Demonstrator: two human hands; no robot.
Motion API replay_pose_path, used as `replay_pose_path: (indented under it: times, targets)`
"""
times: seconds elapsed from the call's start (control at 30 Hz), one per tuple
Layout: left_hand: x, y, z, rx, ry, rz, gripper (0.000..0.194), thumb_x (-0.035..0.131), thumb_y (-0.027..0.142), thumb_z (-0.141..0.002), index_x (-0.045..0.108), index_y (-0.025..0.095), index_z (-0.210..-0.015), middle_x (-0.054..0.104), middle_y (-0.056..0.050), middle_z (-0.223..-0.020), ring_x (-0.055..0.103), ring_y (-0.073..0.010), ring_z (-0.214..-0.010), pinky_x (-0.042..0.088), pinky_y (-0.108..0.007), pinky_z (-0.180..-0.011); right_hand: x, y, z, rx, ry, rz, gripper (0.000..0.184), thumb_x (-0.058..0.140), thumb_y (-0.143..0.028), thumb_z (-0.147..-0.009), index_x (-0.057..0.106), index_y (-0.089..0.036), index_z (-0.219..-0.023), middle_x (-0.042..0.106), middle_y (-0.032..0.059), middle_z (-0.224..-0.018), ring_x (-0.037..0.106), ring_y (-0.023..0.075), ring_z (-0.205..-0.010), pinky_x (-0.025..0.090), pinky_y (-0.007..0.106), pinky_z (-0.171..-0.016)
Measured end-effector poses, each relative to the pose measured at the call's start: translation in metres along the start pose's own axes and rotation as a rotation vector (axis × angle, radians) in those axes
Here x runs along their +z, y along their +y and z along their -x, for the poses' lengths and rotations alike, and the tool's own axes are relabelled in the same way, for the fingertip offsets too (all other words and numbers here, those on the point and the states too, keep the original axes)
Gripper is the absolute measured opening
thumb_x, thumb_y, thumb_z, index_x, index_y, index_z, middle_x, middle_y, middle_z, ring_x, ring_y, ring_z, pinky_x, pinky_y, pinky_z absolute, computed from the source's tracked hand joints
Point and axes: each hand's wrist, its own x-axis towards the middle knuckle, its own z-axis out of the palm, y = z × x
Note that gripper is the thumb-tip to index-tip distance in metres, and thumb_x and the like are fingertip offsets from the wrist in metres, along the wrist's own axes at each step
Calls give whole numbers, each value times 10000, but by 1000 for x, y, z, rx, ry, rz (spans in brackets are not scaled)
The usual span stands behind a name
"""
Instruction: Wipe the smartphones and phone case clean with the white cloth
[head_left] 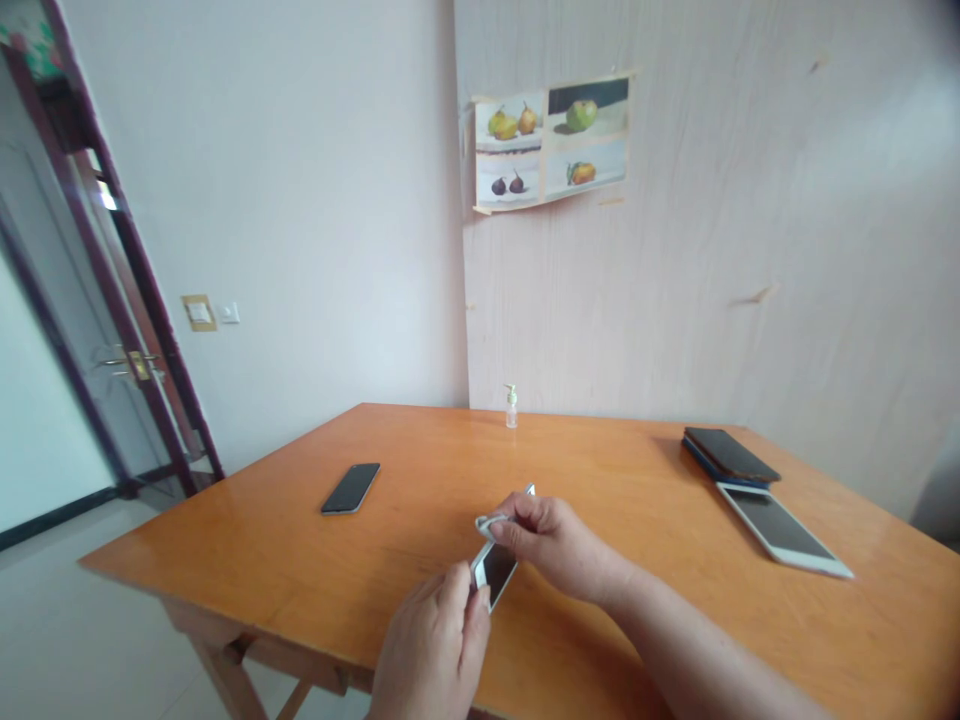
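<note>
My left hand (435, 640) grips the near end of a white-edged phone (499, 567) with a dark screen, held just above the orange wooden table (300, 560). Over the phone's far half, my right hand (551, 540) is closed on a small grey cloth (489, 522) and presses it on the screen. Only the middle strip of the phone and its far corner show between the hands.
A black phone (351, 488) lies to the left on the table. At the right lie a dark tablet or phone stack (729, 456) and a white-framed phone (784, 527). A small pump bottle (511, 407) stands by the wall. A door (90, 300) is at left.
</note>
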Motion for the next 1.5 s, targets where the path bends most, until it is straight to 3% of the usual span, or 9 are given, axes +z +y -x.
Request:
replay_pose_path:
  times: [0.2, 0.27, 0.43, 0.53, 0.63, 0.97, 1.1, 1.33, 1.5]
  targets:
    - [-4, 4, -1, -1, -6, 13, 187, 360, 298, -998, 467, 237, -856, 636, -22, -743, 630, -198, -700, 378, -281, -587, -32, 19, -16, 66, 399, 305, 300, 587, -467, -861, 639, -177, -801, 510, -37, -602, 445, 111, -585, 353, 246, -564]
    - [-4, 4, -1, -6, -7, 12, 186, 357, 300, -999, 468, 237, -864, 637, -24, -752, 631, -202, -709, 379, -283, -592, -32, 16, -15, 53, 372, 277, 302, 594, -471, -855, 636, -178, -797, 513, -37, -607, 447, 109, -586, 358, 244, -566]
    - [-1, 1, 0, -8, -21, 6, 174, 349, 287, -998, 483, 234, -901, 640, -28, -756, 629, -209, -711, 373, -290, -589, -5, -7, 1, 6, -19, 5, 360, 666, -527, -812, 634, -169, -804, 597, -13, -675, 529, 114, -630, 429, 253, -622]
    - [-2, 1, 0, -8, -19, 18, 163, 359, 282, -995, 492, 234, -915, 648, -32, -769, 635, -207, -722, 378, -288, -594, 5, -13, 5, 24, -121, -91, 403, 686, -558, -791, 645, -159, -831, 640, 13, -722, 571, 128, -660, 459, 275, -657]
    - [-3, 2, 0, -14, -12, 14, 166, 368, 293, -994, 495, 232, -904, 650, -32, -755, 636, -200, -701, 373, -281, -576, -2, -5, 0, 25, -61, -42, 414, 680, -569, -791, 650, -157, -821, 596, -10, -673, 519, 105, -616, 423, 248, -612]
    - [-6, 3, -1, -35, -5, 20, 204, 354, 312, -999, 476, 238, -853, 639, -23, -724, 635, -194, -692, 376, -273, -577, -41, 26, -22, 173, 442, 193, 366, 542, -540, -841, 576, -187, -747, 512, -31, -575, 445, 100, -524, 346, 225, -511]
    - [-6, 2, -1, -55, -34, 38, 223, 335, 337, -1005, 454, 242, -843, 631, -21, -727, 632, -197, -705, 383, -275, -591, -44, 37, -21, 263, 411, 389, 278, 507, -389, -843, 569, -184, -665, 544, -17, -555, 451, 104, -520, 338, 228, -515]
    - [-5, 1, -1, -98, -37, 53, 228, 348, 355, -996, 453, 247, -826, 633, -15, -714, 636, -200, -688, 378, -266, -573, -55, 48, -19, 289, 328, 599, 215, 639, -160, -650, 530, -192, -468, 502, -17, -471, 425, 117, -515, 276, 262, -542]
    - [-8, 3, -3, -100, -42, 101, 231, 343, 355, -996, 460, 244, -830, 638, -21, -719, 637, -192, -680, 373, -260, -566, -51, 42, -21, 231, 369, 604, 206, 537, -256, -802, 596, -189, -616, 605, 3, -607, 514, 132, -610, 331, 244, -582]
